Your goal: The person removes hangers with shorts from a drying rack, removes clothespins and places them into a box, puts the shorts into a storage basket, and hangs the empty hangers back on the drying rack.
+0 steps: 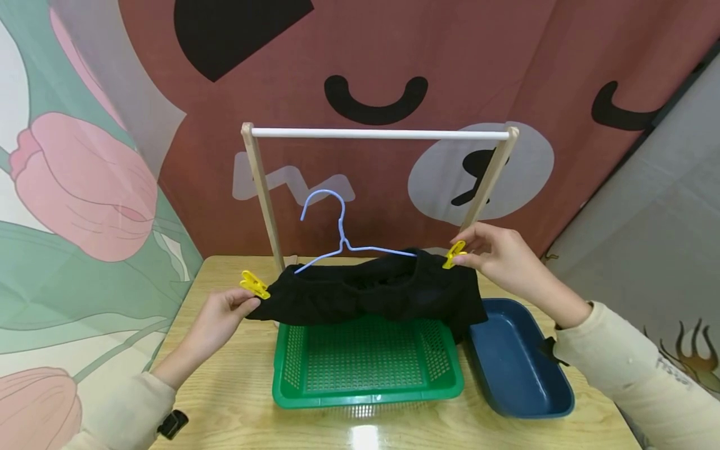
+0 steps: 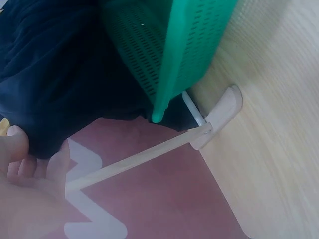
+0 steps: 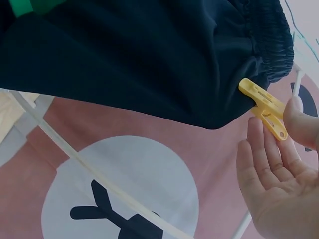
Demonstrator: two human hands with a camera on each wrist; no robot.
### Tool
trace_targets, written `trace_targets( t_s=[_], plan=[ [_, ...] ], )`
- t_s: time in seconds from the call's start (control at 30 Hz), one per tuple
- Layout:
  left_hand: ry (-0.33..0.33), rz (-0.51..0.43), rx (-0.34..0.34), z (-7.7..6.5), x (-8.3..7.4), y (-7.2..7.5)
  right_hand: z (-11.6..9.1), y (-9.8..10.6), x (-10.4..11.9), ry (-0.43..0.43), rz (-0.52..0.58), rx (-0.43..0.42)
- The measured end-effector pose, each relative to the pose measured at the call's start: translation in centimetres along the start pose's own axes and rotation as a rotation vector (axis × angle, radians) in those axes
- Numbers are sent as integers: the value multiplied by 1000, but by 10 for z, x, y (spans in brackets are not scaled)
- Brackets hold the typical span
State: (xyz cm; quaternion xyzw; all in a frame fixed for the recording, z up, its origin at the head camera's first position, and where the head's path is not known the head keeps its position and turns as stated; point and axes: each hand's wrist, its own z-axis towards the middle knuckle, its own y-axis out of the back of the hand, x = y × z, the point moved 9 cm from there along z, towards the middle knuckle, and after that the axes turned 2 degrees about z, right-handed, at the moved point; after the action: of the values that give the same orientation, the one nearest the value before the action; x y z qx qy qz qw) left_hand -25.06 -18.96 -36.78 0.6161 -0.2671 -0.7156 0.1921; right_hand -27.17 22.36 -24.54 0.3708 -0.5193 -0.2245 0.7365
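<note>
A black garment (image 1: 360,303) with a gathered elastic waistband (image 3: 271,45) hangs over a light blue hanger (image 1: 340,231). Yellow clothespins sit at both of its ends. My left hand (image 1: 225,319) pinches the fabric's left corner, close beside the left clothespin (image 1: 255,285). At the opposite end my right hand (image 1: 497,250) holds the right clothespin (image 1: 454,254) between thumb and fingers. In the right wrist view that clothespin's tip bites the cloth just below the waistband. The hanger's lower part is hidden by the garment.
Behind the garment stands a rack with wooden posts (image 1: 263,200) and a white rail (image 1: 377,134). A green perforated basket (image 1: 368,399) is below and in front of the cloth. To its right lies a blue tray (image 1: 520,356) on the wooden table (image 1: 225,400).
</note>
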Motion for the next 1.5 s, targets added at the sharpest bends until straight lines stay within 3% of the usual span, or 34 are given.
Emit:
trace_targets(
  t_s=[0.33, 0.77, 1.23, 1.5],
  plan=[
    [28, 11, 33, -5, 0, -3, -1, 1, 8, 77, -33, -38],
    [130, -59, 50, -9, 7, -8, -8, 14, 23, 256, -88, -226],
    [120, -63, 33, -9, 11, -8, -14, 18, 3, 147, -128, -191],
    [148, -60, 19, -10, 13, -7, -18, 25, -29, 76, -206, -139]
  ],
)
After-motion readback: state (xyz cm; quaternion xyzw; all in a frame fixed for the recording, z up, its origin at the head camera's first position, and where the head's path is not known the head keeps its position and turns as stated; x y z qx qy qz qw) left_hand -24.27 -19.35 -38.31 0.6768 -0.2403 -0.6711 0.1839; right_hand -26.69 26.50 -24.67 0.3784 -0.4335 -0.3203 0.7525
